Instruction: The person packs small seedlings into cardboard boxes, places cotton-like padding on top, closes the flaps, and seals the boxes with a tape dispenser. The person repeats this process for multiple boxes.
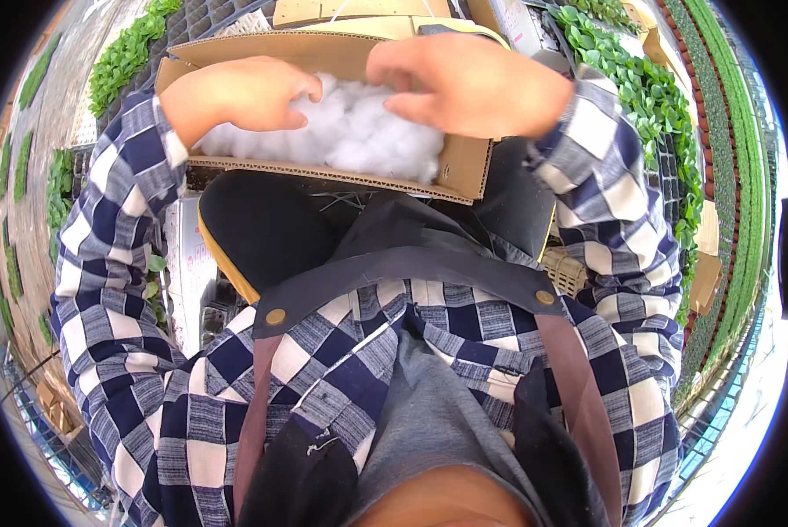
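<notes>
An open cardboard box [466, 165] lies across the person's lap, partly filled with white fluffy fiber stuffing [367, 135]. Over the box's left part is my left hand [249, 95], its thumb and fingers apart at the edge of the fluff. My right hand [459, 85] hovers above the right part, slightly blurred, with fingers curled and apart; nothing shows between them. Whether either hand touches the fiber is hard to tell. Any contents beneath the fiber are hidden.
Seedling trays with leafy green plants stand at the left [127, 56] and right [657, 92]. A beige plastic crate [565, 267] is near the right knee, and a white printed carton [186, 263] is beside the left leg. More cardboard [361, 10] lies beyond the box.
</notes>
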Demonstrator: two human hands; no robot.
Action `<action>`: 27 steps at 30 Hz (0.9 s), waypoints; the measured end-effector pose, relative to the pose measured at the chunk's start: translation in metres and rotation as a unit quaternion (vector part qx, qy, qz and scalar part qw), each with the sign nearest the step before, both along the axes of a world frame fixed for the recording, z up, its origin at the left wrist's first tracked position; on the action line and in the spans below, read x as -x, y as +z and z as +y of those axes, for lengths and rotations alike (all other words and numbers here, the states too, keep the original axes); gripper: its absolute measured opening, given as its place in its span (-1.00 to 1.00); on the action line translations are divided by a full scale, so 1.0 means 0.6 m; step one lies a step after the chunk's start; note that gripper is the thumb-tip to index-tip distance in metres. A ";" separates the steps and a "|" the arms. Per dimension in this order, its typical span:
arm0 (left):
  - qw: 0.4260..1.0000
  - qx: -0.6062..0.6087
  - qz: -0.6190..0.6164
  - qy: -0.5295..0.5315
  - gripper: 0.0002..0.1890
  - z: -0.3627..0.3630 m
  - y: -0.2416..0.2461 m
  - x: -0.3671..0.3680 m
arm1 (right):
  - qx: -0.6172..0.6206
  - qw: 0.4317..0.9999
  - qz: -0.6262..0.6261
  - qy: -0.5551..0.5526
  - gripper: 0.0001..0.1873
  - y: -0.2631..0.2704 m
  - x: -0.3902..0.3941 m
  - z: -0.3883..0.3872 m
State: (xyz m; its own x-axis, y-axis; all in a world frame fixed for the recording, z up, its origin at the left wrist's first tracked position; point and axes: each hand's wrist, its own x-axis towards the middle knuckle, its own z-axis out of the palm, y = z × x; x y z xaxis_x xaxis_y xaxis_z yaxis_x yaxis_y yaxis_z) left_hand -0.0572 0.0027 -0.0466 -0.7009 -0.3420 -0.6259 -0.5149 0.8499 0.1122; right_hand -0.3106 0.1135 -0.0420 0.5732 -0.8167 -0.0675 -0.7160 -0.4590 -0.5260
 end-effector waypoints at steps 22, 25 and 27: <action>0.976 -0.048 0.211 0.006 -0.74 0.152 0.049 -0.030 | -0.216 0.598 0.139 -0.759 -0.43 -0.654 0.246 0.506; 0.962 -0.012 0.266 0.058 -0.85 0.149 0.040 -0.032 | -0.257 0.619 0.130 -0.731 -0.51 -0.671 0.259 0.496; 0.954 -0.006 0.273 0.123 -0.85 0.146 0.039 -0.031 | -0.230 0.617 0.122 -0.743 -0.60 -0.678 0.266 0.497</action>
